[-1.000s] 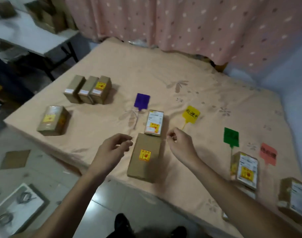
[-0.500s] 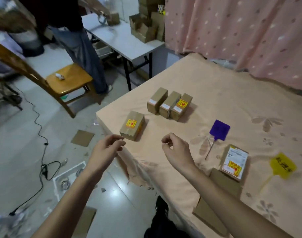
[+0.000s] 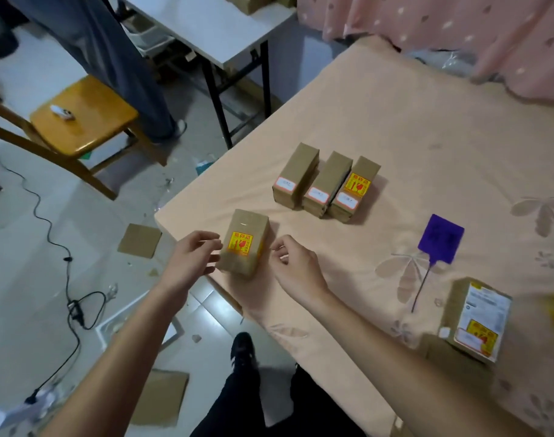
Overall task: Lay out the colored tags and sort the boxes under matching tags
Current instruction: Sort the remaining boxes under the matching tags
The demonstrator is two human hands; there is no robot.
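Landmark for this report: the single brown box (image 3: 244, 242) lying near the corner of the peach-covered bed (image 3: 426, 127), its yellow-and-red sticker facing up.

Left hand (image 3: 190, 260): close against the left side of that box, fingers loosely curled, holding nothing; whether the fingertips touch the cardboard cannot be told. Right hand (image 3: 296, 266): just to the right of the box, clear of it, fingers half curled and empty. The two hands bracket the box, which reads as the approach to a two-sided lift.

Beyond the box and to its right, three narrow boxes (image 3: 326, 184) lie side by side, touching, white labels toward the viewer; judged unsorted stock awaiting assignment. Well to the right of the box lies the purple tag (image 3: 441, 238), flat, stem pointing toward the viewer. Further right and nearer, a labelled box (image 3: 477, 323) lies below that tag, apparently already sorted.

Judgement: the box must travel rightward to its matching tag; its colour marking is not legible, so the destination cannot be confirmed
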